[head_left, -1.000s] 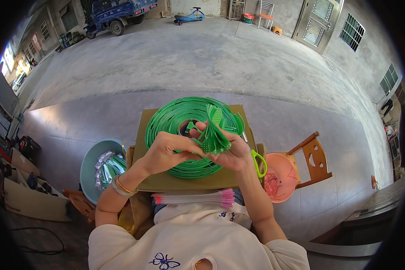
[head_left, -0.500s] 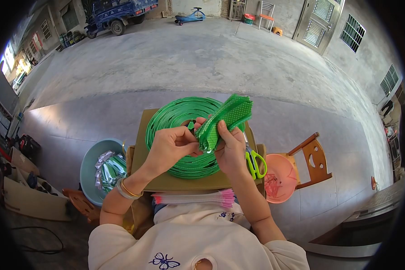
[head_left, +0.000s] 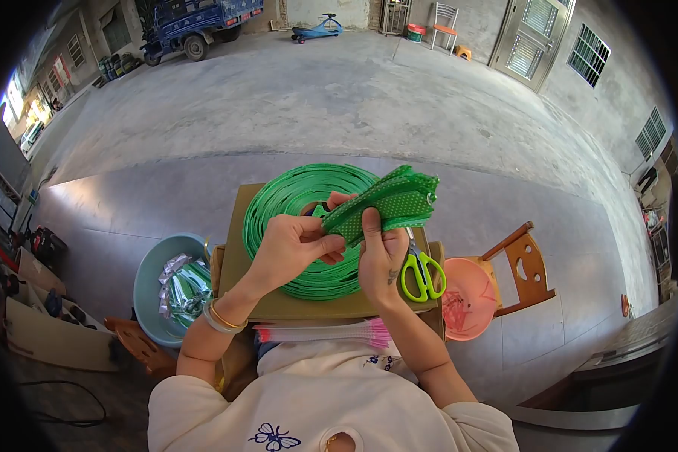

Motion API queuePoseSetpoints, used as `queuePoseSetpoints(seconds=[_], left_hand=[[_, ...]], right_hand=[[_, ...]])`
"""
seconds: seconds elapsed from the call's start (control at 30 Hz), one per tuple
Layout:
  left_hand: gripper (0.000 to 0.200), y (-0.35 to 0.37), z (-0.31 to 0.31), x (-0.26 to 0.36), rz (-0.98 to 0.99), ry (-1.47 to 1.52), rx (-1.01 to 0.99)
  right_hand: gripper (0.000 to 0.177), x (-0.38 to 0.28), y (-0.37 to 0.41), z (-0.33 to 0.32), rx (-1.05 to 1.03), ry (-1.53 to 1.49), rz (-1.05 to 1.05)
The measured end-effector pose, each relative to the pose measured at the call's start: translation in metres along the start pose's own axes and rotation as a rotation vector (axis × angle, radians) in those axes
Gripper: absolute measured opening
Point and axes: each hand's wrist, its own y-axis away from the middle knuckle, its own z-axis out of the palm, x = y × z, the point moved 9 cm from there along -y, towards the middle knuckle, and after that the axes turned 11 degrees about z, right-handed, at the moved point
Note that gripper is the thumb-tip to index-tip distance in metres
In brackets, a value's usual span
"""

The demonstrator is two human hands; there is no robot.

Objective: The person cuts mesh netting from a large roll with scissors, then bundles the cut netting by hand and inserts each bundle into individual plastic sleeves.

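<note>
A folded bundle of green ribbon (head_left: 390, 205) with pale dots is held in front of me, over a large coil of green ribbon (head_left: 279, 196). My right hand (head_left: 380, 252) grips the bundle's underside, thumb pressed on its face. At the bundle's left end, my left hand (head_left: 297, 245) pinches the ribbon between thumb and fingers. The coil lies flat on a brown cardboard box (head_left: 241, 290). Scissors with lime-green handles (head_left: 423, 277) rest at the box's right side, close to my right wrist. A bundle of thin white-and-pink strips (head_left: 324, 331) lies across my lap.
To the left, a blue basin (head_left: 145, 282) holds shiny green and silver bundles. A pink basin (head_left: 478, 286) with red strips stands right, beside a wooden chair (head_left: 527, 267). Farther off are a blue three-wheeled truck (head_left: 196, 22) and a blue ride-on toy (head_left: 318, 30).
The green bundle has tilted from steep to flatter, its free end swinging right and down. My right hand has shifted slightly left, showing more of the scissors. My left hand still pinches the near end.
</note>
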Motion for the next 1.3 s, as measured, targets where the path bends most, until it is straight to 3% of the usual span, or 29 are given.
queuePoseSetpoints(seconds=[0.13,0.27,0.33,0.37,0.43,0.57,0.67,0.87,0.97,1.0,1.07,1.1,1.2,1.3], left_hand=[[0.014,0.001,0.005,0.0,-0.032,0.101,0.029],[0.03,0.002,0.015,-0.012,-0.079,0.231,0.006],[0.035,0.002,0.01,-0.01,0.009,0.068,-0.115],[0.037,0.003,0.01,-0.005,0.051,-0.014,-0.171],[0.044,0.001,-0.005,0.015,0.121,0.103,-0.023],[0.037,-0.007,-0.027,0.045,0.19,0.087,0.149],[0.022,-0.01,-0.036,0.035,0.125,-0.238,0.097],[0.016,-0.004,-0.04,0.032,0.203,-0.399,0.177],[0.015,0.003,-0.041,0.031,0.127,-0.269,0.277],[0.016,0.007,-0.037,0.025,0.109,-0.27,0.233],[0.019,0.022,-0.027,0.003,0.074,-0.272,0.147],[0.021,0.03,-0.007,-0.004,0.104,-0.421,-0.052],[0.025,0.074,0.049,-0.055,0.156,-0.669,-0.517],[0.019,0.109,0.071,-0.097,0.069,-0.752,-0.692]], right_hand=[[0.031,-0.007,0.001,-0.004,-0.016,-0.051,-0.161],[0.024,0.008,-0.002,0.004,-0.116,-0.366,0.117],[0.021,0.019,-0.002,0.003,-0.159,-0.421,0.193],[0.02,0.021,-0.002,0.003,-0.158,-0.331,0.254],[0.019,0.021,-0.002,-0.001,-0.16,-0.149,0.382],[0.015,0.036,0.015,0.009,-0.443,0.422,0.553],[0.014,0.039,0.023,0.011,-0.482,0.429,0.531],[0.017,0.051,0.026,0.007,-0.495,0.497,0.598],[0.019,0.051,0.016,-0.002,-0.429,0.539,0.481],[0.02,0.045,0.012,-0.006,-0.398,0.553,0.424],[0.022,0.033,0.007,-0.023,-0.239,0.417,0.554],[0.023,0.028,0.006,-0.033,-0.16,0.348,0.618],[0.026,0.02,0.002,-0.044,-0.196,0.281,0.559],[0.026,0.023,0.002,-0.042,-0.23,0.276,0.548]])
